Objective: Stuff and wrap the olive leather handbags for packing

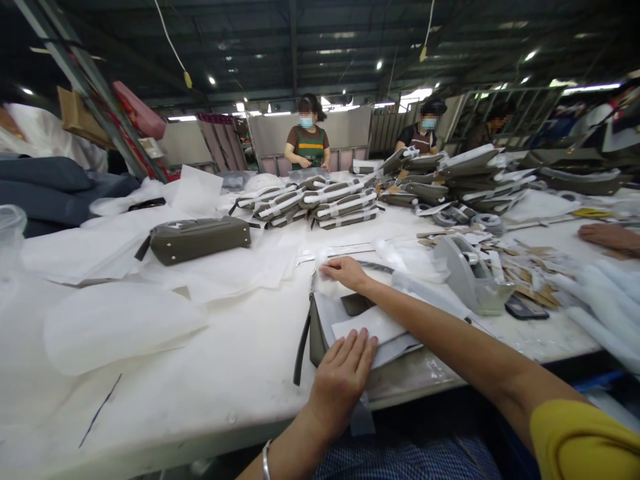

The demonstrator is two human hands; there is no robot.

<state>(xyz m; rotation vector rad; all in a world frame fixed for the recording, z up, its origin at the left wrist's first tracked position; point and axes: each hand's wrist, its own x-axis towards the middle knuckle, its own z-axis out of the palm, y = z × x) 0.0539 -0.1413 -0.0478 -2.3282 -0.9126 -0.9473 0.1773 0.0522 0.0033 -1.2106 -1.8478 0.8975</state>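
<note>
A dark olive handbag (316, 330) lies in front of me at the table's edge, with a dark strap end (301, 350) hanging off its left side. White sheet material (367, 327) covers part of its upper face. My left hand (343, 377) rests flat on that sheet and the bag, fingers stretched out. Beyond it, my right hand (347, 273) is closed in a pinch near the bag's handle (375, 267), beside some pale wrapping. What sits between its fingertips is too small to make out.
Another olive bag (203, 240) stands on white sheets at the left. Several wrapped bags (330, 203) are piled at the back. A tape dispenser (470, 273), a phone (526, 308) and cardboard scraps (537, 267) lie to the right. A co-worker's hand (607, 237) shows at far right.
</note>
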